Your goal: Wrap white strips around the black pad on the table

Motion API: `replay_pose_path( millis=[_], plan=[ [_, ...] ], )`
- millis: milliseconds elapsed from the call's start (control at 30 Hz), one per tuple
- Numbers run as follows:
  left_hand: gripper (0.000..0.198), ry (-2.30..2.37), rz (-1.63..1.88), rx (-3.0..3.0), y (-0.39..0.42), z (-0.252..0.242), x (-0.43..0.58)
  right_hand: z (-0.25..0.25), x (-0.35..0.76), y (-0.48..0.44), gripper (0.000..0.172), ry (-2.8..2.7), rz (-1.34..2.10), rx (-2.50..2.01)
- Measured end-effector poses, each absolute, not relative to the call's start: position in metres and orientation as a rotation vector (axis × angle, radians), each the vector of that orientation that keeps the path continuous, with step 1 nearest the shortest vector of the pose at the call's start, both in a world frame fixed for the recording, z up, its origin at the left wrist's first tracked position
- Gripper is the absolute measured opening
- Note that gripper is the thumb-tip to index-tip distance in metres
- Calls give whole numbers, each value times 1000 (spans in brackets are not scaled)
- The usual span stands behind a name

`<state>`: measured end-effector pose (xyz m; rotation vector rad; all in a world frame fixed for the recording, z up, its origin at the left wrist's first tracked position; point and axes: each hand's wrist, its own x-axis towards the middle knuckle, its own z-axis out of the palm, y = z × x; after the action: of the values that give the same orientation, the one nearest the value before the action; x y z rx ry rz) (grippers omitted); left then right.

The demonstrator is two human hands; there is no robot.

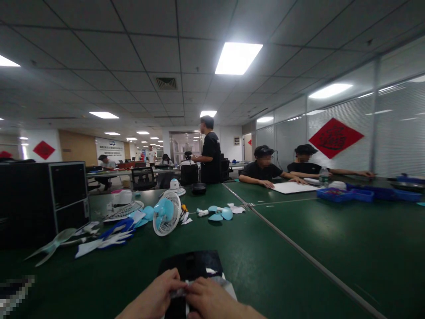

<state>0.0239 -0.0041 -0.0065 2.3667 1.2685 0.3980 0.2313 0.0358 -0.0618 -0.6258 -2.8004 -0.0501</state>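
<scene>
Close to me on the green table lies a flat black item (195, 260), its kind unclear, with a white part showing at its right edge. Greyish see-through plastic (226, 283), like a thin bag or film, lies over it. My left hand (162, 290) is closed, with thumb and fingertips pinching a crumpled bit of this plastic. Right beside it, my right hand (210, 297) is closed too, its fingers bent down onto the plastic. The fingertips of both hands nearly meet, and they hide most of what lies between them.
Beyond my hands stand a small fan (167, 214), blue fan blades (220, 213), and blue-and-white gloves (109, 239). A black computer case (43, 195) is at left. A metal strip (292, 243) crosses the table. Two people sit behind a white board (294, 188) near blue trays (345, 194); another person stands behind.
</scene>
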Motion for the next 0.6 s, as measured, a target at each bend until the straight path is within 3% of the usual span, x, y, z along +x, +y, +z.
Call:
replay_pose_path(
  millis=[200, 467, 600],
  plan=[
    [34, 1283, 400, 2387, -3, -9, 24, -84, 222, 43, 44, -2771, -267, -628],
    [36, 1298, 382, 2417, -3, -10, 23, -101, 219, 47, 21, -2709, -636, -417],
    [38, 1291, 387, 2424, -1, -12, 22, -98, 221, 42, 19, -2670, -624, -334]
  ],
)
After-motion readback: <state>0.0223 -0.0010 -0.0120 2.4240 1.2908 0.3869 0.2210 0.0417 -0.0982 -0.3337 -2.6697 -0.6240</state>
